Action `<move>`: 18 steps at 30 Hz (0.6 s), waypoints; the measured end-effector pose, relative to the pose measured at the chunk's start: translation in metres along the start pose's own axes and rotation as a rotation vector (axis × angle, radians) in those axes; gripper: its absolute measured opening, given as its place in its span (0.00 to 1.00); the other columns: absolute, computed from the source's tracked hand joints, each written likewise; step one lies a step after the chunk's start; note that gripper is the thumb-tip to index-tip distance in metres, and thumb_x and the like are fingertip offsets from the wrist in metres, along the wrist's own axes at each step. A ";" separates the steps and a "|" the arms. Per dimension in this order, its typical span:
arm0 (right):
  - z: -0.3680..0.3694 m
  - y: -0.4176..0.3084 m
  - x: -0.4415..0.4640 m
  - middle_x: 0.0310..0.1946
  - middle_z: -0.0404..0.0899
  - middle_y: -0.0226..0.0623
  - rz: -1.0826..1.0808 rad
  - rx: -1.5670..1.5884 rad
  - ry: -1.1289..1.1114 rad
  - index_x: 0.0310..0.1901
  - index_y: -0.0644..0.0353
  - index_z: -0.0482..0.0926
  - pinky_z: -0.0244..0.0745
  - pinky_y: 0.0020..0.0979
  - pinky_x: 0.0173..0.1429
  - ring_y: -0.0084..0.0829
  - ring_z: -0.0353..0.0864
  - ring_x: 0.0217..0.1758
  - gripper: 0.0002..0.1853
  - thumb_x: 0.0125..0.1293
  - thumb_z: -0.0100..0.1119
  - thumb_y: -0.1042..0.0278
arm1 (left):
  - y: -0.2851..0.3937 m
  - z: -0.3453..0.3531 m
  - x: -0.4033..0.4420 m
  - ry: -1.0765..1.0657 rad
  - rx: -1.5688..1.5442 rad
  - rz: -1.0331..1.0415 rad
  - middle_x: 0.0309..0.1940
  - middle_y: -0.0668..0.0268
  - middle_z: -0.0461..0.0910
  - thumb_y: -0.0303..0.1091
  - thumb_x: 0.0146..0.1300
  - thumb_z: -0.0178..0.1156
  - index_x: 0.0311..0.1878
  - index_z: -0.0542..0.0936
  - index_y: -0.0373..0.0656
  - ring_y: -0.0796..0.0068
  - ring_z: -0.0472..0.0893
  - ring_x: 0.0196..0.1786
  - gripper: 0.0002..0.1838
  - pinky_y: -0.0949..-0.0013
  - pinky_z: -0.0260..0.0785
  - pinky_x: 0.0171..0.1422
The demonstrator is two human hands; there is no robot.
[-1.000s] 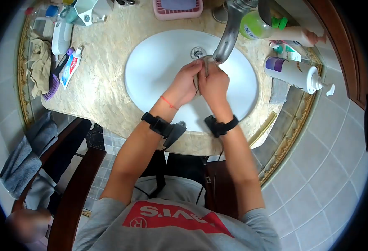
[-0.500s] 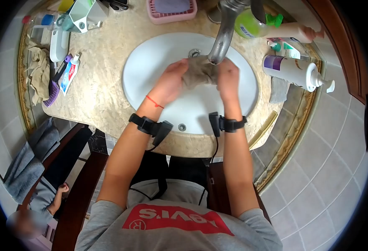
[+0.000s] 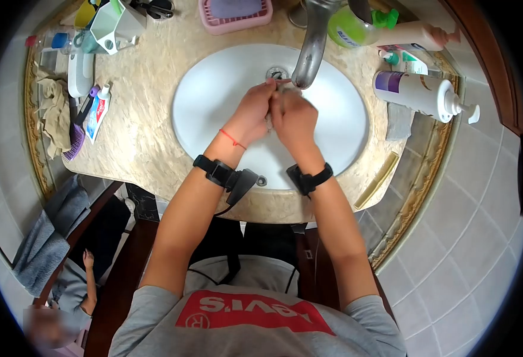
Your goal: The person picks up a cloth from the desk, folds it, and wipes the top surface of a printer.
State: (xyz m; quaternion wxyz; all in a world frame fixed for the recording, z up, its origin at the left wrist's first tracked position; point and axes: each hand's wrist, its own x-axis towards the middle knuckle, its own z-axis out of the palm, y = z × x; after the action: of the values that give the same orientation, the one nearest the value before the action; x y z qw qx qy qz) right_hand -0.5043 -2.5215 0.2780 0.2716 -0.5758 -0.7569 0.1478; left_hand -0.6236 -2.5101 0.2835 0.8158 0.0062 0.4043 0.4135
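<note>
My left hand (image 3: 253,110) and my right hand (image 3: 296,119) are pressed together over the white oval sink (image 3: 205,89), just below the metal faucet (image 3: 312,53). Between them is a wet grey-brown cloth (image 3: 283,89), bunched up so that only small bits show. Both sets of fingers are closed around it, and the right fingers are slightly blurred. The drain (image 3: 277,73) lies right behind my fingertips. A red string circles my left wrist, and each forearm wears a black strap.
Left on the counter lie a toothpaste tube (image 3: 98,114), a purple brush (image 3: 76,140) and crumpled brown paper (image 3: 54,110). A pink soap dish (image 3: 236,25) stands behind the sink. To the right are a green bottle (image 3: 349,30) and a white pump bottle (image 3: 413,94). A mirror reflects a person.
My hands have come together. The cloth, spread between them under the faucet before, is now bunched up and mostly hidden. My right hand has moved left and turned over the cloth.
</note>
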 end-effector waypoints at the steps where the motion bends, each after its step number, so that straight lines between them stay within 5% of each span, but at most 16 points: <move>1: -0.002 0.008 0.004 0.24 0.78 0.46 0.004 -0.058 -0.019 0.27 0.62 0.77 0.75 0.43 0.29 0.48 0.81 0.26 0.12 0.67 0.61 0.66 | -0.003 0.000 -0.003 0.056 0.013 -0.012 0.56 0.58 0.80 0.42 0.84 0.39 0.61 0.73 0.36 0.71 0.81 0.56 0.20 0.63 0.74 0.66; 2: -0.004 0.016 0.008 0.25 0.79 0.45 0.005 -0.116 -0.041 0.27 0.61 0.77 0.76 0.42 0.30 0.47 0.82 0.27 0.11 0.66 0.61 0.66 | -0.003 0.000 -0.004 0.025 0.026 0.004 0.56 0.58 0.80 0.43 0.84 0.39 0.62 0.73 0.36 0.70 0.81 0.56 0.21 0.63 0.74 0.66; 3: -0.007 0.023 0.012 0.28 0.80 0.50 0.385 0.206 -0.040 0.29 0.63 0.76 0.75 0.46 0.32 0.53 0.81 0.30 0.12 0.69 0.59 0.66 | -0.003 0.000 -0.003 -0.008 0.039 0.023 0.56 0.58 0.80 0.44 0.85 0.38 0.63 0.73 0.37 0.69 0.81 0.56 0.22 0.63 0.74 0.66; 6: -0.002 0.012 0.004 0.33 0.81 0.57 0.269 0.251 0.009 0.34 0.65 0.76 0.74 0.50 0.35 0.60 0.80 0.34 0.12 0.71 0.59 0.65 | 0.009 -0.003 -0.001 -0.108 -0.045 0.034 0.57 0.57 0.80 0.44 0.85 0.34 0.65 0.72 0.34 0.66 0.80 0.58 0.25 0.62 0.73 0.67; 7: -0.005 0.008 0.001 0.35 0.82 0.57 0.239 0.236 -0.085 0.39 0.65 0.77 0.77 0.46 0.38 0.55 0.83 0.35 0.14 0.71 0.63 0.60 | 0.016 -0.004 -0.001 -0.142 -0.096 0.035 0.58 0.56 0.80 0.44 0.85 0.33 0.65 0.72 0.33 0.65 0.80 0.60 0.26 0.61 0.73 0.68; 10: -0.030 -0.001 0.009 0.34 0.84 0.49 0.672 0.588 -0.154 0.40 0.67 0.78 0.78 0.38 0.42 0.40 0.84 0.36 0.18 0.71 0.65 0.56 | 0.029 0.001 -0.008 -0.123 -0.108 0.113 0.62 0.55 0.79 0.45 0.85 0.29 0.68 0.70 0.33 0.61 0.78 0.64 0.28 0.60 0.71 0.71; 11: -0.021 0.015 0.004 0.36 0.84 0.38 0.761 0.795 -0.175 0.44 0.67 0.80 0.77 0.30 0.44 0.27 0.81 0.40 0.18 0.71 0.67 0.57 | 0.032 0.002 -0.013 -0.112 -0.024 0.125 0.63 0.55 0.78 0.42 0.85 0.32 0.68 0.71 0.33 0.63 0.77 0.67 0.26 0.61 0.69 0.73; 14: -0.038 0.032 0.008 0.39 0.84 0.33 0.945 1.090 -0.577 0.47 0.68 0.82 0.75 0.26 0.46 0.21 0.79 0.41 0.16 0.71 0.67 0.61 | 0.027 -0.013 -0.006 -0.073 0.470 0.240 0.57 0.56 0.82 0.42 0.85 0.38 0.62 0.77 0.30 0.68 0.80 0.62 0.25 0.64 0.71 0.69; 17: -0.041 0.047 0.007 0.41 0.83 0.31 0.953 1.204 -0.415 0.50 0.67 0.82 0.73 0.24 0.48 0.20 0.79 0.42 0.15 0.73 0.64 0.61 | 0.018 -0.038 0.006 0.063 0.793 0.495 0.44 0.63 0.86 0.46 0.82 0.47 0.52 0.83 0.31 0.74 0.83 0.46 0.25 0.68 0.76 0.52; 18: -0.041 0.048 0.007 0.41 0.83 0.31 0.962 1.246 -0.338 0.51 0.67 0.82 0.73 0.24 0.48 0.20 0.79 0.42 0.15 0.74 0.63 0.61 | 0.018 -0.036 0.003 0.107 0.883 0.402 0.42 0.66 0.85 0.46 0.82 0.49 0.51 0.83 0.33 0.77 0.82 0.43 0.24 0.71 0.75 0.48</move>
State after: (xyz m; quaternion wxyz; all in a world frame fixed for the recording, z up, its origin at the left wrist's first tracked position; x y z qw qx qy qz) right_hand -0.4443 -2.5045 0.2872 0.3312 -0.5510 -0.2353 0.7290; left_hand -0.6582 -2.5078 0.2637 0.6172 0.4083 0.5733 0.3518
